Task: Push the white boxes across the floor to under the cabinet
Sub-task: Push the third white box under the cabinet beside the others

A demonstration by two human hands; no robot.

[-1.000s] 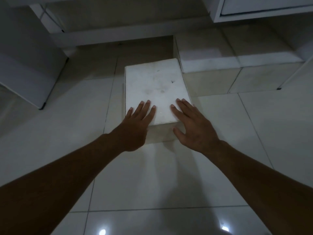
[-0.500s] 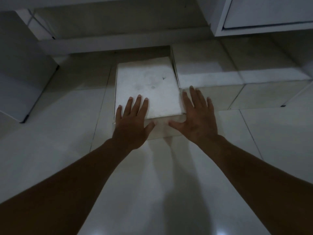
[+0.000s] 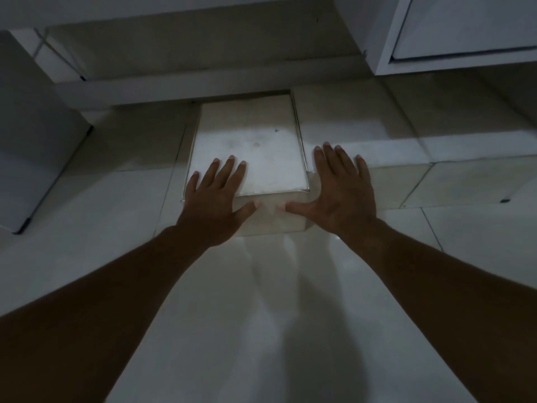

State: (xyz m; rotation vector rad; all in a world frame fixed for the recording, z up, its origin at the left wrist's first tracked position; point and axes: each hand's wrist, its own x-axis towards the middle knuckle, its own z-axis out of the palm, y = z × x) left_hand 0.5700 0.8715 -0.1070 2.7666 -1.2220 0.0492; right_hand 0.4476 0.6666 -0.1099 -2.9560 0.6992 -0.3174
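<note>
- pale floor tiles [image 3: 261, 330] fill this dim room, and white cabinets hang just above them at the back.
- left hand [image 3: 215, 199] lies flat, fingers spread apart, on the near left corner of the white box [image 3: 250, 152]. its thumb hooks over the near edge. it grips nothing, it just presses.
- right hand [image 3: 340, 190] is flat and spread too. its thumb touches the near face of the same box, and its fingers reach over the near edge of the second white box [image 3: 357, 123] just to the right.
- white box sits on the floor with its far end at the dark gap under the low cabinet [image 3: 180, 91]. its near half is out in the light.
- second white box touches the first along one side and lies under the right cabinet [image 3: 453, 36], which has a drawer front.
- i think the push is nearly done. the first box looks about lined up with the one beside it, so maybe only a small shove is left.
- count: two white boxes, two hands, two bare arms. one more white cabinet side [image 3: 35, 146] stands at the far left.
</note>
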